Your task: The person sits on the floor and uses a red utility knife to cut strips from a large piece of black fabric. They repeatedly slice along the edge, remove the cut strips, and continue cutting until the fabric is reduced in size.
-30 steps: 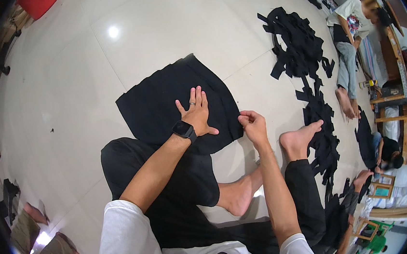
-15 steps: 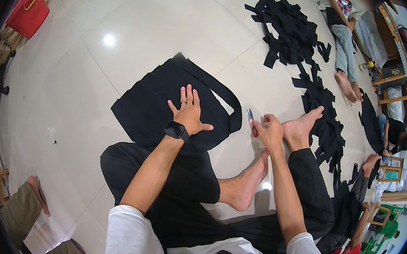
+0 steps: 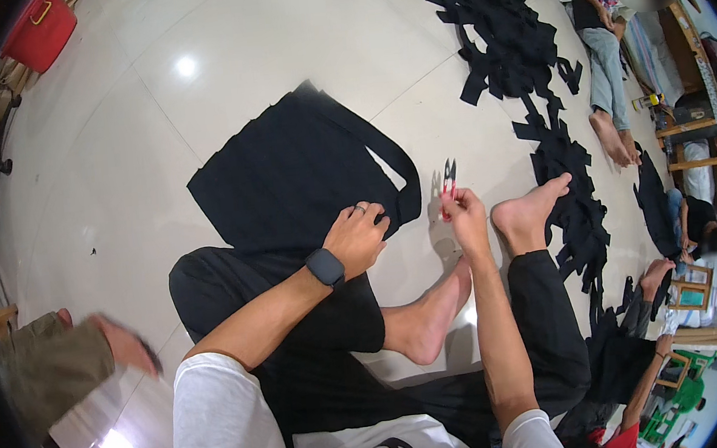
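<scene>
A flat black fabric piece [image 3: 277, 171] with a long strap [image 3: 381, 145] along its right side lies on the floor before my knees. At its near right part, my left hand [image 3: 357, 237] has its fingers curled down and closed on the cloth; the fingertips are partly hidden. Right of the fabric, my right hand [image 3: 467, 216] grips a pair of red-handled thread snips [image 3: 449, 189] just above the floor. The blades point away from me, with their tips slightly apart.
A tangled heap of black fabric strips [image 3: 509, 40] trails down the right side beside my foot [image 3: 528, 213]. Another person [image 3: 608, 57] sits at the far right. A walking person's foot [image 3: 126, 342] is at the left. A red bin [image 3: 42, 34] stands far left.
My left hand went from lying spread on the fabric to closed at its near right part. My right hand picked the snips up off the floor. The person at left stepped closer.
</scene>
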A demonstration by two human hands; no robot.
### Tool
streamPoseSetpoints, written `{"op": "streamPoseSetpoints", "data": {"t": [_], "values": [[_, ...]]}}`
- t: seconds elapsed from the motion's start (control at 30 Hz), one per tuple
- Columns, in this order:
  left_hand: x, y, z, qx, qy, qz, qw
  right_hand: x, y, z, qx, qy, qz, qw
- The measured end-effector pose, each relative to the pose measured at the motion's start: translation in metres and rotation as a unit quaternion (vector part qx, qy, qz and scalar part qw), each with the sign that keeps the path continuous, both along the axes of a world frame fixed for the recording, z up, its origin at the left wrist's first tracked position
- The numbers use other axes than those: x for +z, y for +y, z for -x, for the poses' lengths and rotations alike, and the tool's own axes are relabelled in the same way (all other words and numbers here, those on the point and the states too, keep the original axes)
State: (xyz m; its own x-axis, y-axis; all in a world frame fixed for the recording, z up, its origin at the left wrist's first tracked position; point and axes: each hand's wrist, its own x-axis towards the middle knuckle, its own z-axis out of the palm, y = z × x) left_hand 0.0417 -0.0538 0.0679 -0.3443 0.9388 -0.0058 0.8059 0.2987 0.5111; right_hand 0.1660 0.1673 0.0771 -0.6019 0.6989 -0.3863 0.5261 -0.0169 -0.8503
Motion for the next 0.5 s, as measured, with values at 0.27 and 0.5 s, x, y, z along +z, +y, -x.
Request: {"op": "streamPoseSetpoints", "data": {"t": [0.27, 0.5], "values": [[-0.014, 0.01, 0.017, 0.068, 0.049, -0.042, 0.996, -0.01, -0.037, 0.049, 0.033, 0.072, 0.202, 0.976], [-0.027, 0.01, 0.021, 0.013, -0.085, -0.041, 0.995, -0.027, -0.031, 0.039, -0.02, 0.099, 0.202, 0.974]]}}
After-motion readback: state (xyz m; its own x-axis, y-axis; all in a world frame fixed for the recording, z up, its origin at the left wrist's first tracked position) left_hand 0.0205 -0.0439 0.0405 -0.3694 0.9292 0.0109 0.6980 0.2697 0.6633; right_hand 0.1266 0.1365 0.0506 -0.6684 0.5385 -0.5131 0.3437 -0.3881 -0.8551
